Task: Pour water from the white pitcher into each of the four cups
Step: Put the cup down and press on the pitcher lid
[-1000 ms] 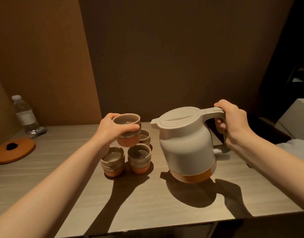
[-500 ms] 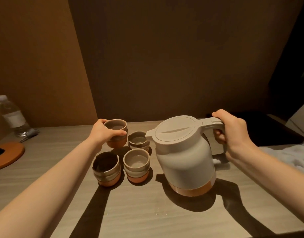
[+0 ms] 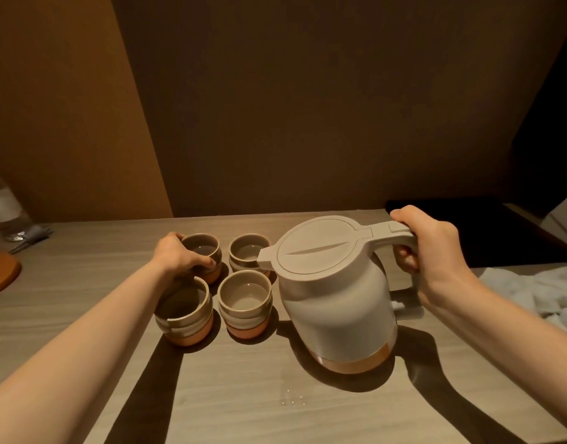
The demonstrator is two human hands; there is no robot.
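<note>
The white pitcher with an orange base band stands upright on the wooden table, lid closed, spout pointing left. My right hand is wrapped around its handle. Left of it several beige-and-orange cups sit in a square. My left hand grips the far left cup, which rests on the table with water in it. The far right cup and near right cup show pale insides. The near left cup is partly covered by my forearm.
A plastic water bottle stands at the far left beside an orange round mat. White cloth lies at the right, and a dark tray sits behind my right hand. A few water drops dot the near table.
My left hand has lowered the cup it held in the air down onto the table at the far left of the group. The pitcher has stayed upright in my right hand.
</note>
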